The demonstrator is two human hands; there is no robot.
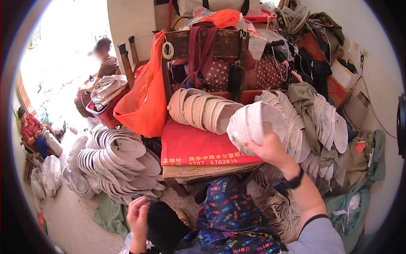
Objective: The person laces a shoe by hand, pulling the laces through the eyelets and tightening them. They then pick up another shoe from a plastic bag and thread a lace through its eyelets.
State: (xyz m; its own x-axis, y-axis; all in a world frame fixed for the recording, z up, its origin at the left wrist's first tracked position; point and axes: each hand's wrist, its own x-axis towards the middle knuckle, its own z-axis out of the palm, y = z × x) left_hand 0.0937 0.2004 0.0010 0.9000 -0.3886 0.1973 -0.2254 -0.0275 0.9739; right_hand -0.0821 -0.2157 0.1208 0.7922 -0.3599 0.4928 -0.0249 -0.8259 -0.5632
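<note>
My right hand (272, 149) grips a short nested stack of white shoe uppers (249, 125) above the right part of a chair seat. The thumb lies on the stack's near side. On the red seat cover (198, 146), a longer nested row of cream-white shoe uppers (203, 111) lies on its side, just left of the held stack. My left hand (138, 213) is raised near my left knee, with its fingers curled together. Whatever is between those fingers, if anything, is too small to make out. Patterned dark cloth (230, 207) covers my lap.
Piles of white shoe uppers stand on the floor at left (112, 158) and beside the chair at right (287, 114). An orange bag (146, 93) hangs from the wooden chair back (179, 48). Two people (108, 65) (31, 127) sit at far left. Pale cords (281, 211) lie low right.
</note>
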